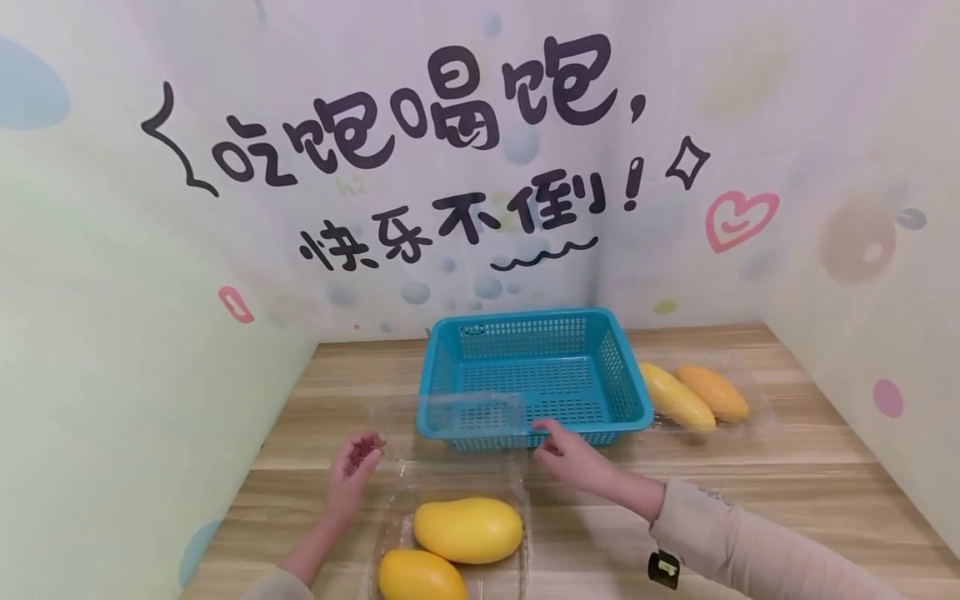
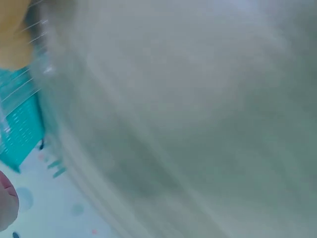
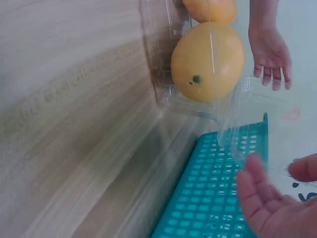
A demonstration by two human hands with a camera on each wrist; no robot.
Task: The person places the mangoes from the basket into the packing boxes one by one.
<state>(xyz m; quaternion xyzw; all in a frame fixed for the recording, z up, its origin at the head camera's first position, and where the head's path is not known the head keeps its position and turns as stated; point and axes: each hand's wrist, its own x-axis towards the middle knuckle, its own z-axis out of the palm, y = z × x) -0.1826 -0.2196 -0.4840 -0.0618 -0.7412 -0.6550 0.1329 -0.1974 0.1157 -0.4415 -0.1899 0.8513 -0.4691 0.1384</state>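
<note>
A clear plastic clamshell box (image 1: 527,533) lies at the front with two yellow mangoes (image 1: 468,530) in it; its clear lid (image 1: 450,408) stands raised in front of the basket. At the lid's left edge is my left hand (image 1: 356,457); in the right wrist view its fingers (image 3: 276,74) extend to the lid's rim. By the opposite edge is my right hand (image 1: 566,454), its thumb (image 3: 304,168) and fingers (image 3: 255,191) spread apart around the lid's corner. The left wrist view is blurred and shows only a fingertip (image 2: 7,201) at its edge.
A blue plastic basket (image 1: 636,408) with perforated walls stands behind the lid, near the back wall. To its right, a second clear box (image 1: 757,404) holds two mangoes (image 1: 711,392). Printed cloth walls (image 1: 450,208) enclose the wooden table (image 1: 750,492) at the back and sides.
</note>
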